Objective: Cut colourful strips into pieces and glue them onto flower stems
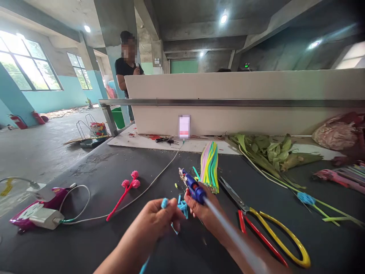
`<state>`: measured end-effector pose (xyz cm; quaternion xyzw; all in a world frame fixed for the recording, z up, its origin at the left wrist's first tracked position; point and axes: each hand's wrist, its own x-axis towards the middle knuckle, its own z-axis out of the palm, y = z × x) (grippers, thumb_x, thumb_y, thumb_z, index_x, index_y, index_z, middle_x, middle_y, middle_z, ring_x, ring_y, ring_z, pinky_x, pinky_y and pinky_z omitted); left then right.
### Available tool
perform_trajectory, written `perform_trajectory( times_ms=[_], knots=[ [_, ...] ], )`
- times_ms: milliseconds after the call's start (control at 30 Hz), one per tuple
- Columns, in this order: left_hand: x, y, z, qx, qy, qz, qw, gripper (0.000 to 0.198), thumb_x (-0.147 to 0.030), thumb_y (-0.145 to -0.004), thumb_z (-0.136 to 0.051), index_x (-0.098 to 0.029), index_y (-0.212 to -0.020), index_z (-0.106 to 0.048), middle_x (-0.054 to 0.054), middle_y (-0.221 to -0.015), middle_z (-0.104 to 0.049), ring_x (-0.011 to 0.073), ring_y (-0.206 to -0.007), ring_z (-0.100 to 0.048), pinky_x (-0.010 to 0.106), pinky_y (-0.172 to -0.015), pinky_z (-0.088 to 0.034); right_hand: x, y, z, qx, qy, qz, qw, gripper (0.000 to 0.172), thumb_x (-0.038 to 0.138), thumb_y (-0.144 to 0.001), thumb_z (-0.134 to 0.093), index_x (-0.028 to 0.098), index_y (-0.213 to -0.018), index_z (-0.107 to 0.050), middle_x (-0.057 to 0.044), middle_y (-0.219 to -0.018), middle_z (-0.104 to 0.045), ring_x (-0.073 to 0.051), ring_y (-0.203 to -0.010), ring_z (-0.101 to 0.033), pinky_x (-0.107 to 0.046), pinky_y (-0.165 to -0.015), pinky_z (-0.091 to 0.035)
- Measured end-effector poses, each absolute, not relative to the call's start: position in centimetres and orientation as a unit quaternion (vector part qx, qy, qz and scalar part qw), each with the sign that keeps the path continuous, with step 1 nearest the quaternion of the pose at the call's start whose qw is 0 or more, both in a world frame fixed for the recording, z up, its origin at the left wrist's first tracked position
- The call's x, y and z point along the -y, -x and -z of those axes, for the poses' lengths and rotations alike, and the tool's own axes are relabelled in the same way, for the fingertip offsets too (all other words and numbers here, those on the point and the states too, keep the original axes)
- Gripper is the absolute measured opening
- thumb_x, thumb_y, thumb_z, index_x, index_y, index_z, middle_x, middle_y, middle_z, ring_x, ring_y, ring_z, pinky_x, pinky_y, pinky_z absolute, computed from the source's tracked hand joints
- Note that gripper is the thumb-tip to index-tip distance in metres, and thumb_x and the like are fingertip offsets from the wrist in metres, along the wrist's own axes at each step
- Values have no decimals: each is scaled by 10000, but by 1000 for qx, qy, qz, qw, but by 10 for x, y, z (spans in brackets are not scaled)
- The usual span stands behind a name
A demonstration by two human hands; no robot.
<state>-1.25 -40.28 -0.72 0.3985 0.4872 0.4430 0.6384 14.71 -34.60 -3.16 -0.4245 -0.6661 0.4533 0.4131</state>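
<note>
Between the thumb and fingers of my left hand [159,219] is a light-blue pipe cleaner [164,203], its fuzzy curled tip showing above the thumb. A blue strand hangs below that hand. My right hand [203,209] is wrapped round a blue hot glue gun [194,186], whose nozzle points up and away to the left. A translucent glue stick [234,238] sticks out of its back end over my forearm. Short blue pipe cleaner pieces [183,207] lie on the dark table [137,160] between my hands.
Scissors [270,224] with yellow handles and red-handled pliers [265,238] lie at right. Beyond are a bundle of coloured pipe cleaners [209,163], dried leaves [270,152] and a propped phone [184,126]. Left are a pink pipe-cleaner flower [125,190] and chargers [47,217]. A person [128,68] stands behind.
</note>
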Motion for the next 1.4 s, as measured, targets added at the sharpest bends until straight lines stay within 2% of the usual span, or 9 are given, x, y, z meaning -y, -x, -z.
perform_trajectory(
  times_ms=[67, 167, 233, 333, 633, 867, 1100, 1267, 1400],
  knots=[
    [394, 23, -2, -508, -355, -501, 604, 451, -555, -675, -626, -104, -690, -615, -2, -526, -527, 1, -360, -255, 167, -365, -107, 344, -149, 27, 565, 356, -611, 425, 242, 412, -804, -552, 181, -874, -546, 4, -739, -569, -98, -508, -484, -263, -542, -414],
    [376, 35, -18, -501, -306, -571, 575, 409, -508, -645, -679, -120, -750, -602, -21, -581, -519, -1, -367, -269, 150, -359, -119, 341, -152, 25, 475, 267, -730, 412, 217, 368, -813, -550, 167, -896, -563, -5, -803, -577, -71, -462, -460, -255, -495, -424],
    [362, 40, -26, -480, -303, -595, 569, 373, -459, -654, -692, -117, -770, -597, -21, -606, -519, -3, -375, -274, 143, -358, -135, 341, -153, 26, 448, 241, -762, 401, 157, 272, -791, -559, 166, -906, -567, -2, -809, -574, -61, -443, -439, -245, -465, -421],
    [341, 46, -28, -441, -304, -627, 566, 323, -391, -668, -699, -113, -796, -594, -21, -620, -514, 0, -387, -290, 139, -356, -162, 341, -153, 29, 418, 221, -787, 396, 173, 159, -737, -538, 161, -905, -576, -1, -804, -583, -52, -427, -408, -234, -456, -409],
    [323, 45, 11, -395, -262, -644, 601, 250, -341, -708, -659, -121, -801, -583, -34, -621, -505, -1, -377, -286, 139, -347, -172, 340, -157, 34, 348, 151, -841, 385, 295, 103, -684, -455, 147, -945, -586, -23, -825, -584, -63, -456, -411, -253, -500, -405],
    [327, 40, 19, -394, -242, -622, 633, 217, -322, -743, -626, -120, -804, -577, -38, -630, -491, -5, -386, -278, 139, -357, -166, 340, -155, 36, 344, 176, -834, 393, 287, 112, -699, -490, 175, -965, -576, -22, -871, -578, -73, -490, -449, -273, -534, -421],
    [330, 33, 17, -412, -269, -598, 632, 295, -368, -665, -692, -142, -776, -538, -56, -603, -469, -6, -381, -255, 150, -361, -142, 340, -153, 36, 370, 184, -809, 419, 291, 116, -694, -482, 176, -957, -591, -15, -844, -580, -67, -471, -405, -270, -532, -421],
    [336, 21, 20, -467, -349, -574, 575, 442, -485, -620, -706, -179, -598, -388, -105, -442, -298, 9, -348, -193, 171, -363, -91, 343, -150, 34, 469, 271, -712, 446, 101, 192, -719, -532, 148, -759, -614, 14, -603, -510, -109, -517, -428, -277, -582, -409],
    [339, 16, 21, -495, -400, -552, 539, 522, -537, -589, -705, -189, -546, -318, -110, -404, -238, 17, -364, -176, 185, -380, -100, 346, -156, 26, 585, 361, -612, 390, 124, 230, -784, -514, 162, -759, -614, 4, -665, -536, -146, -656, -492, -291, -675, -400]
  ],
)
